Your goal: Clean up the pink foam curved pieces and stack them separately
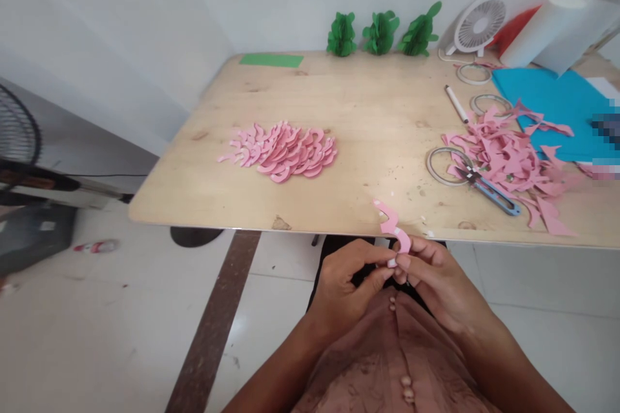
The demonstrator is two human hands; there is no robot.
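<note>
Just in front of the table's near edge, my left hand (356,274) and my right hand (429,268) meet on a curvy pink paper cutout (393,222). Both hands pinch its lower end between thumb and fingers, where a small white patch shows. Its wavy upper part points up and away over the table edge. Other white patches sit along it. On the left of the table lies a pile of similar curved pink cutouts (290,151). To the right are pink paper scraps (508,155), with blue-handled scissors (494,192) beside them.
Tape rolls (433,174) and a white marker (456,104) lie near the scraps. Blue sheets (566,103), a white paper roll (542,29) and a small fan (479,26) stand at the back right. Green paper shapes (380,32) and a green strip (271,60) line the back edge.
</note>
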